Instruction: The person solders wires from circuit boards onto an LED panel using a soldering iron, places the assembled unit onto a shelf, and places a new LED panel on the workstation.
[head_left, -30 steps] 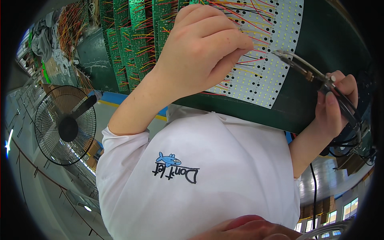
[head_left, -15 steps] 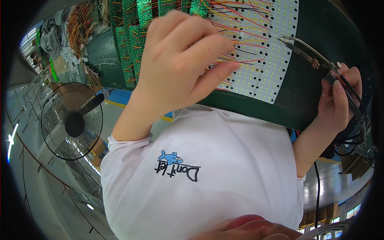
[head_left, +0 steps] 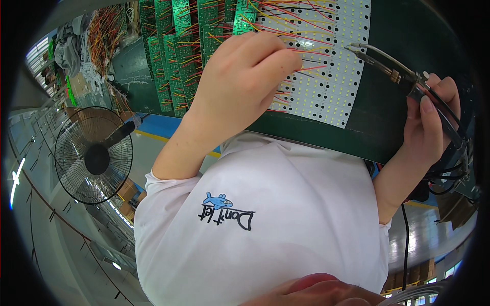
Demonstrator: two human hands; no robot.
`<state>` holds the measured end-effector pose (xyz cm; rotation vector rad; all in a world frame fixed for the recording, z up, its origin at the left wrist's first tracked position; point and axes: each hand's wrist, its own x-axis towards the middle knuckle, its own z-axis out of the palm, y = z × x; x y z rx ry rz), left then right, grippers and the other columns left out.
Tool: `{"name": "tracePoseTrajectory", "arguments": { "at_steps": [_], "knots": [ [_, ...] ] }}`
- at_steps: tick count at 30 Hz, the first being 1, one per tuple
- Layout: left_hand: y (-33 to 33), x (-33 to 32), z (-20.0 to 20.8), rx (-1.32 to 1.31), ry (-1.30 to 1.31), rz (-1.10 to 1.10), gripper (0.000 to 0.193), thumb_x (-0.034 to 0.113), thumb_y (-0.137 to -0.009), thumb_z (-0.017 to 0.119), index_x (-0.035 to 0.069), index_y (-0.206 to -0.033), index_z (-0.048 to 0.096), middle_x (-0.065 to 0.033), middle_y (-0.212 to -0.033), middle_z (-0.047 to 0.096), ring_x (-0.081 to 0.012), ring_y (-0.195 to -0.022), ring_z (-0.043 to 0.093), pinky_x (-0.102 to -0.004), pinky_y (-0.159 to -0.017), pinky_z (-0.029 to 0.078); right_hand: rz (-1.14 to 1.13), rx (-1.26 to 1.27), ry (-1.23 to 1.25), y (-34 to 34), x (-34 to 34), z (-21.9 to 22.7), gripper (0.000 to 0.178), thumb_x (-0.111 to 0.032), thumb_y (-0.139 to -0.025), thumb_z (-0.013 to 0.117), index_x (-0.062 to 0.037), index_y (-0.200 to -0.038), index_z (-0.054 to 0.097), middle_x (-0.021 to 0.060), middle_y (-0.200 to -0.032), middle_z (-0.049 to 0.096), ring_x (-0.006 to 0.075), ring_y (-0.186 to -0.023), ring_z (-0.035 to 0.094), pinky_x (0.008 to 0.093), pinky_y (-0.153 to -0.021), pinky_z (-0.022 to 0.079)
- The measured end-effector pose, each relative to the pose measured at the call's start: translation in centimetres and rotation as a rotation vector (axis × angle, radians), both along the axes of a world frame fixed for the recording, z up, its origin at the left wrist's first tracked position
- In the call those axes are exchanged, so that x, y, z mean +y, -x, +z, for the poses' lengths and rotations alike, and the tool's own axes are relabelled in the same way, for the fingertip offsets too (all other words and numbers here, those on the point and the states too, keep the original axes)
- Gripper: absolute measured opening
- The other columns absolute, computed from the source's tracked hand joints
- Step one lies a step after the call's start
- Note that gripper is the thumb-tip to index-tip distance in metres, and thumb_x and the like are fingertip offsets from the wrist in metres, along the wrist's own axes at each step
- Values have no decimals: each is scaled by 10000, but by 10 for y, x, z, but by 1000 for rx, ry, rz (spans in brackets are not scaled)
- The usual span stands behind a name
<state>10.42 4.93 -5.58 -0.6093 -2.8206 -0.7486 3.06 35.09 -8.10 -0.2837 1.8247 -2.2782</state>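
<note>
Over the white LED panel [head_left: 333,113], left hand [head_left: 245,76] curled by coloured wires [head_left: 314,68], fingertip pinch hidden, cannot tell; right hand [head_left: 429,120] closed around soldering iron [head_left: 377,64].

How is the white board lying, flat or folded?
Flat: the part of the white board in view lies spread over the green table, with no fold showing.
</note>
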Motion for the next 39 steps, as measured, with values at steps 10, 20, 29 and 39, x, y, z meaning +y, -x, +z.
{"name": "tracePoseTrajectory", "arguments": {
  "at_steps": [10, 20, 29, 39],
  "knots": [
    [6, 7, -17, -4, -149, 122, 252, -96, -779, 725, 57, -978, 707, -66, -922, 670, -242, -786, 672, -323, -661, 544, -5, 104, -103, -4, -8, -3, 232, -111, -831, 732, -15, -836, 520, 120, -779, 605, 83, -605, 460, 211, -519, 341],
    [7, 11, -23, 111, -94, 151, 273, -79, -752, 738, 79, -973, 708, -57, -927, 666, -248, -779, 670, -338, -647, 549, 48, 89, -29, -5, -10, -6, 281, -101, -848, 749, -42, -828, 475, 126, -793, 610, 84, -613, 473, 206, -520, 364],
    [5, 7, -29, 82, -98, 142, 284, -71, -727, 740, 95, -956, 708, -48, -927, 657, -251, -771, 659, -344, -636, 541, 44, 85, -77, -7, -8, -6, 366, -158, -806, 813, -50, -826, 463, 130, -791, 619, 95, -613, 489, 216, -550, 400],
    [5, 5, -29, 63, -100, 146, 294, -80, -714, 730, 88, -954, 704, -56, -925, 654, -257, -780, 660, -349, -644, 539, 30, 104, -125, -7, -9, -6, 347, -158, -791, 815, -40, -823, 491, 145, -785, 636, 128, -641, 545, 238, -575, 417]
  ]
}}
